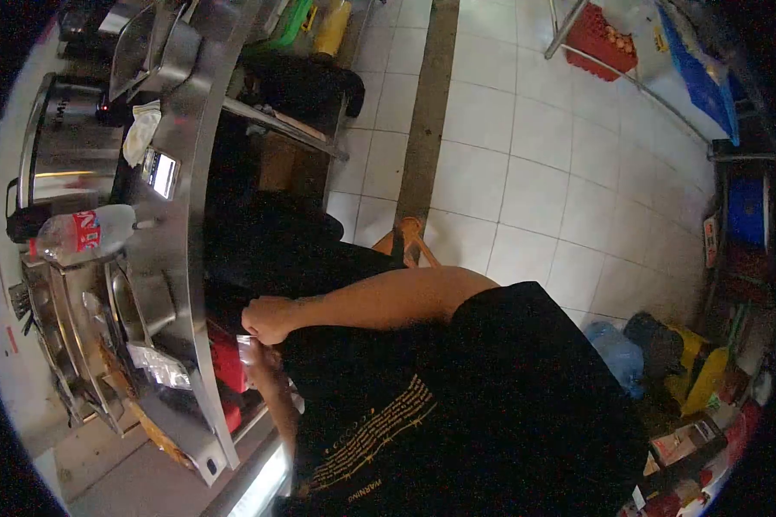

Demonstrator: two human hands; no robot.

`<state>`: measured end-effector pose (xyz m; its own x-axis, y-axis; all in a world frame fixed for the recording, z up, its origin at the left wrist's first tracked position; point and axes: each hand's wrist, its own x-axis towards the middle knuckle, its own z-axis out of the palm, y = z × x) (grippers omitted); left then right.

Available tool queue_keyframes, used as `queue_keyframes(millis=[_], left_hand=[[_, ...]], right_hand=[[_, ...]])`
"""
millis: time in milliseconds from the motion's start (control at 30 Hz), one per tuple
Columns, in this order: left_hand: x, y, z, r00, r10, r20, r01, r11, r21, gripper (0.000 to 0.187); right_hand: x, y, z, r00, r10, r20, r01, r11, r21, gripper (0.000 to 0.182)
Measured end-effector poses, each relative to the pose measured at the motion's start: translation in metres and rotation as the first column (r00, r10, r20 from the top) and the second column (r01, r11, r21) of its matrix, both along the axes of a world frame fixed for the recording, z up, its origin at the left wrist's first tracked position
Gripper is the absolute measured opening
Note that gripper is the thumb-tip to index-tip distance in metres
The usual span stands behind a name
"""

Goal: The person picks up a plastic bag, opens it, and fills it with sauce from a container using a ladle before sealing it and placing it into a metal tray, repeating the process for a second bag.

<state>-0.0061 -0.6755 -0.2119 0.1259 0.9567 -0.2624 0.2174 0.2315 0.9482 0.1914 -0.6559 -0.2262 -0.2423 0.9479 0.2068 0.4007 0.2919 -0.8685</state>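
To the left, a red-labelled bottle (86,233) is on the bench (197,155); a crinkled packet (159,366) and a lit phone (161,174) lie towards its right edge. Just past that edge, my left hand (265,370) grasps a small pale thing (245,349) (too blurred to name). Above, my right hand (269,319) bends in; what its fingers grip, I cannot tell.

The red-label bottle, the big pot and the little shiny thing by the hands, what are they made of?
Red-label bottle: probably clear, glossy plastic, see-through with highlights. Big pot: seemingly metal, perhaps stainless steel, smooth with bright reflections. Little shiny thing: maybe foil or plastic, silvery and glossy, but too small to tell.
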Motion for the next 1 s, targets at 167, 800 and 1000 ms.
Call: queue_keyframes(millis=[167,800,1000], left_hand=[[0.044,-0.012,0.043,0.986,0.009,-0.165,-0.013,1.000,-0.023,0.030],[0.029,-0.015,-0.026,0.929,0.132,-0.345,-0.169,0.982,-0.080,0.039],[0.072,-0.010,0.058,0.979,0.203,0.003,-0.203,0.978,0.044,0.035]], right_hand=[[0.031,-0.005,0.014,0.978,0.071,-0.196,-0.069,0.997,0.019,0.007],[0.043,-0.004,0.022,0.956,0.117,-0.270,-0.212,0.910,-0.356,0.017],[0.058,0.025,0.005,0.971,0.229,-0.075,-0.237,0.851,-0.468,0.025]])
